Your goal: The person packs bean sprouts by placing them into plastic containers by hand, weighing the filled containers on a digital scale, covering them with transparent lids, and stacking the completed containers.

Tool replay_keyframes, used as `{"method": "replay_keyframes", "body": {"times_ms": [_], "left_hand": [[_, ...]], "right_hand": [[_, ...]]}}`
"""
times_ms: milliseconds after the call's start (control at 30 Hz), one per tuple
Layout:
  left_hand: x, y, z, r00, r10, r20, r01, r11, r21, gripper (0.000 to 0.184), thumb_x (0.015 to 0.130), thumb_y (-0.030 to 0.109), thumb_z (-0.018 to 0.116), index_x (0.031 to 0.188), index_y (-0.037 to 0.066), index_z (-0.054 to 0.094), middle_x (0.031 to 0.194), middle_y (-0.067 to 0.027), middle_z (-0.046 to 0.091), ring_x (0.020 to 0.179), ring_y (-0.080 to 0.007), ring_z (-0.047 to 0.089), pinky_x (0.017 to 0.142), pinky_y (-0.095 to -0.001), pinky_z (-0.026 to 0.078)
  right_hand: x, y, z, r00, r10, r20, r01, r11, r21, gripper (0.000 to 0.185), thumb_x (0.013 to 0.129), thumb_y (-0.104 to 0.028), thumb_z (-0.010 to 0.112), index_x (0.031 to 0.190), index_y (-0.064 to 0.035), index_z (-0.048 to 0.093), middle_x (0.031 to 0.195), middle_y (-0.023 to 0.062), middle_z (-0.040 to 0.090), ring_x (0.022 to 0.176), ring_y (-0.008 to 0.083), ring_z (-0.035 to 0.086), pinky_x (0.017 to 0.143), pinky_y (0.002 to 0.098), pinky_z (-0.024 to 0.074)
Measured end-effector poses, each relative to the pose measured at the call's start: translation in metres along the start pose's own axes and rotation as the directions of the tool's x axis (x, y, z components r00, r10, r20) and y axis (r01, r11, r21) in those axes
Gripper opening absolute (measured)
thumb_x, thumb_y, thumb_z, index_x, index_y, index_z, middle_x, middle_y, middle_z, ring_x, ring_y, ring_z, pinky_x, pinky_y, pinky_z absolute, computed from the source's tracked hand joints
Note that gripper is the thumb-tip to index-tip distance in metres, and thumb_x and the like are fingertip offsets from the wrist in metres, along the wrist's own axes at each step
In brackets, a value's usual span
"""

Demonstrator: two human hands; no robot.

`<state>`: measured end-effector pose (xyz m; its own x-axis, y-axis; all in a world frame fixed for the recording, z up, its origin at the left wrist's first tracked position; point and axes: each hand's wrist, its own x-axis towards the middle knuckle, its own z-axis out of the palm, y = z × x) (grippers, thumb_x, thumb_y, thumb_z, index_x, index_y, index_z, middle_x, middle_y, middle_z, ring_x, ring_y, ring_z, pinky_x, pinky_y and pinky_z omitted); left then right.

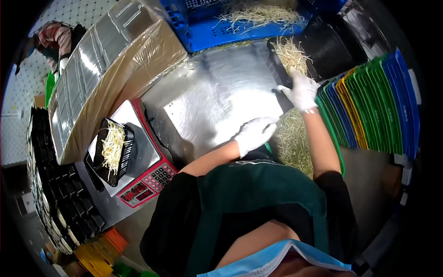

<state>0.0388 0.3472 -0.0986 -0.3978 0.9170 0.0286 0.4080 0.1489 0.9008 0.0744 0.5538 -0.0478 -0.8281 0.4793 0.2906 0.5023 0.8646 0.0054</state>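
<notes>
Nearest the body, the gloved left hand [256, 134] lies over the steel table [230, 78], fingers extended and close together; I cannot tell whether they hold anything. Beside it is a sprout heap [293, 138]. To the left, a red-edged scale [152, 177] bears a tilted black tray [128, 147] containing pale sprouts [113, 145]. Farther out, the gloved right hand [303, 91] is at the sprout pile [290, 53] in a second black tray [277, 69]: thumb spread wide, any pinch of the fingers indiscernible. Beyond stands a blue crate [203, 41] with loose sprouts [258, 17]; far left, a co-worker [55, 39] bends forward.
</notes>
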Motion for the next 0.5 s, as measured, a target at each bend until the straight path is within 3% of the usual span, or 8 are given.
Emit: {"method": "replay_keyframes", "body": {"times_ms": [33, 67, 133, 267, 300, 400, 433, 500], "left_hand": [[-0.009, -0.005, -0.002, 1.000, 0.004, 0.014, -0.004, 1.000, 0.011, 0.032, 0.094, 0.021, 0.050, 0.120, 0.005, 0.059, 0.116, -0.0143, 0.062, 0.106, -0.0265, 0.060, 0.094, -0.0340, 0.045], [-0.017, -0.010, -0.006, 0.987, -0.161, -0.006, 0.158, 0.975, -0.154, 0.029, 0.094, 0.019, 0.052, 0.118, 0.004, 0.059, 0.114, -0.0124, 0.063, 0.105, -0.0230, 0.060, 0.093, -0.0326, 0.046], [-0.027, -0.019, -0.021, 0.947, -0.322, -0.003, 0.306, 0.902, -0.304, 0.027, 0.094, 0.017, 0.053, 0.116, 0.003, 0.060, 0.112, -0.0104, 0.064, 0.103, -0.0196, 0.060, 0.092, -0.0312, 0.047], [-0.050, -0.031, -0.034, 0.870, -0.457, -0.186, 0.234, 0.713, -0.661, 0.028, 0.094, 0.016, 0.058, 0.111, -0.005, 0.059, 0.104, -0.0077, 0.065, 0.093, -0.0141, 0.061, 0.090, -0.0283, 0.046], [-0.054, -0.033, -0.040, 0.839, -0.524, -0.150, 0.238, 0.599, -0.765, 0.039, 0.093, 0.026, 0.061, 0.112, -0.007, 0.057, 0.103, -0.0090, 0.064, 0.095, -0.0136, 0.058, 0.085, -0.0253, 0.046], [-0.067, -0.024, -0.066, 0.778, -0.612, -0.140, 0.392, 0.648, -0.653, 0.054, 0.092, 0.039, 0.060, 0.114, -0.009, 0.054, 0.100, -0.0115, 0.065, 0.096, -0.0166, 0.059, 0.087, -0.0268, 0.045], [-0.072, -0.018, -0.074, 0.760, -0.630, -0.160, 0.482, 0.712, -0.511, 0.060, 0.091, 0.047, 0.059, 0.110, -0.010, 0.054, 0.097, -0.0113, 0.065, 0.092, -0.0162, 0.058, 0.083, -0.0264, 0.045], [-0.084, -0.031, -0.070, 0.749, -0.628, -0.210, 0.452, 0.717, -0.531, 0.058, 0.091, 0.048, 0.058, 0.105, -0.008, 0.056, 0.093, -0.0092, 0.064, 0.086, -0.0133, 0.055, 0.078, -0.0244, 0.044]], "right_hand": [[0.013, -0.002, 0.015, 0.979, 0.071, 0.190, -0.060, 0.996, -0.062, 0.037, 0.075, -0.041, 0.070, 0.089, -0.0071, 0.065, 0.075, 0.0142, 0.066, 0.074, 0.0297, 0.065, 0.069, 0.0418, 0.0496], [0.009, -0.003, 0.025, 0.998, -0.016, 0.057, 0.018, 0.999, -0.038, 0.027, 0.077, -0.034, 0.068, 0.077, -0.0070, 0.064, 0.068, 0.0135, 0.064, 0.066, 0.0305, 0.064, 0.064, 0.0428, 0.0487], [-0.009, -0.017, 0.024, 0.976, -0.116, -0.185, 0.124, 0.992, 0.035, 0.024, 0.077, -0.030, 0.066, 0.072, -0.0072, 0.064, 0.063, 0.0123, 0.062, 0.062, 0.0303, 0.062, 0.062, 0.0433, 0.0477], [-0.051, -0.077, 0.002, 0.957, -0.280, 0.079, 0.251, 0.931, 0.263, 0.031, 0.077, -0.035, 0.066, 0.083, -0.0045, 0.064, 0.072, 0.0137, 0.063, 0.069, 0.0304, 0.062, 0.065, 0.0424, 0.0471], [-0.055, -0.090, -0.003, 0.935, -0.349, -0.058, 0.345, 0.860, 0.375, 0.035, 0.076, -0.036, 0.067, 0.088, -0.0039, 0.063, 0.080, 0.0145, 0.063, 0.074, 0.0301, 0.062, 0.067, 0.0423, 0.0471], [-0.032, -0.097, -0.024, 0.810, -0.447, -0.379, 0.583, 0.553, 0.595, 0.041, 0.075, -0.037, 0.067, 0.099, -0.0049, 0.063, 0.096, 0.0136, 0.063, 0.087, 0.0292, 0.061, 0.077, 0.0415, 0.0471], [-0.016, -0.086, -0.023, 0.872, -0.444, -0.205, 0.438, 0.523, 0.731, 0.040, 0.075, -0.037, 0.068, 0.101, -0.0081, 0.062, 0.096, 0.0121, 0.064, 0.089, 0.0305, 0.061, 0.082, 0.0412, 0.0467], [0.036, -0.052, -0.004, 0.901, -0.309, -0.303, 0.432, 0.693, 0.577, 0.040, 0.077, -0.039, 0.067, 0.104, -0.0105, 0.064, 0.108, 0.0124, 0.064, 0.098, 0.0301, 0.060, 0.088, 0.0423, 0.0461]]}}
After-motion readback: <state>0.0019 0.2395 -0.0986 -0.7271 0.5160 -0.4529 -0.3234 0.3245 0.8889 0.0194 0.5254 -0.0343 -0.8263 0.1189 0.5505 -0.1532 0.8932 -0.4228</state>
